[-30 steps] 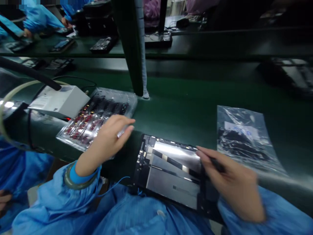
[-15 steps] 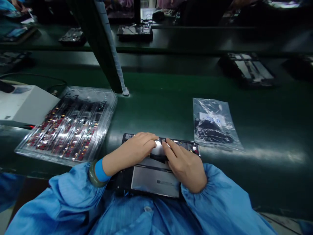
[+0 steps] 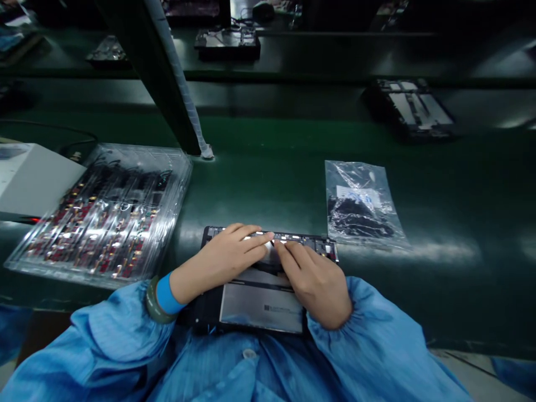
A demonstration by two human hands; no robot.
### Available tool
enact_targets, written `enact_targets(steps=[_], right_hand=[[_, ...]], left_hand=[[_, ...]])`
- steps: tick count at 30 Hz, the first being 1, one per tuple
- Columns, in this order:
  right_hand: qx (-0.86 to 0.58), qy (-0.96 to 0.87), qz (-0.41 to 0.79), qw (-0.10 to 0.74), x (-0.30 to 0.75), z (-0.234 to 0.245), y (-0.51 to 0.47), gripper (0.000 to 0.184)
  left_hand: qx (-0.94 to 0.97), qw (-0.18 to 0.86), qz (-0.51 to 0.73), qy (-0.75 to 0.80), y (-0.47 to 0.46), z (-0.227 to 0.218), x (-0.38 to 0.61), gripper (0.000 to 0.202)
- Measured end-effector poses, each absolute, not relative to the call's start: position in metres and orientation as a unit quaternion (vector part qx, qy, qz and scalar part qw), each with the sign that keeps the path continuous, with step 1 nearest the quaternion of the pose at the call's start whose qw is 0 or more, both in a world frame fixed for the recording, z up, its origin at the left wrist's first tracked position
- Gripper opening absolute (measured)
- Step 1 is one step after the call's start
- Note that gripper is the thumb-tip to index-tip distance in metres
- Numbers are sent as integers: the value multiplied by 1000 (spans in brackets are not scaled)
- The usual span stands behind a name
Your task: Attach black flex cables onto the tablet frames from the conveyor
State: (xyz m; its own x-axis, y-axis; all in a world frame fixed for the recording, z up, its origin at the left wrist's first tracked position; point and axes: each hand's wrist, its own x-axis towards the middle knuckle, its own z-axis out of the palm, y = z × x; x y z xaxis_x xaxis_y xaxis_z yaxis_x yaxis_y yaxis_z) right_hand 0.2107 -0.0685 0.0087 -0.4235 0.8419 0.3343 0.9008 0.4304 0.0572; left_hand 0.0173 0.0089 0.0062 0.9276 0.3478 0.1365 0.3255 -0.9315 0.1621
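Observation:
An opened tablet lies at the table's front edge against my body, its silver battery and the strip of circuitry along its far edge exposed. My left hand rests over the far left part of the tablet, fingers stretched across the circuitry, the index fingertip near the middle. From the right, my right hand reaches over the tablet with bent fingers pressed together. Its fingertips almost meet the left ones at a small dark piece, too small to name. Both thumbs are mostly hidden.
On the left stands a clear plastic tray of circuit boards with black cables, beside a white box. A clear bag with black contents lies right of the tablet. A slanted post rises behind; further device units sit beyond.
The view has shifted slightly, so the surroundings sit a bit further left and higher. My left index fingertip has moved inward over the circuitry, and my right fingertips sit a little lower.

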Motion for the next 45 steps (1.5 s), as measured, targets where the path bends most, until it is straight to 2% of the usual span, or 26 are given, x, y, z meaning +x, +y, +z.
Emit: enact_targets(steps=[7, 11, 21, 36, 45], right_hand=[[-535, -831, -40, 144, 222, 10, -80, 35], [-534, -833, -28, 143, 230, 13, -89, 39], [-512, -841, -103, 146, 237, 8, -87, 30], [-521, -829, -116, 168, 236, 2, -85, 27], [-522, -830, -128, 150, 233, 4, -82, 27]], left_hand=[[964, 133, 97, 207, 14, -1, 17, 36], [971, 118, 99, 183, 14, -2, 16, 39], [982, 43, 84, 163, 12, 4, 20, 35], [985, 16, 89, 146, 12, 3, 21, 34], [985, 10, 83, 151, 11, 4, 21, 34]])
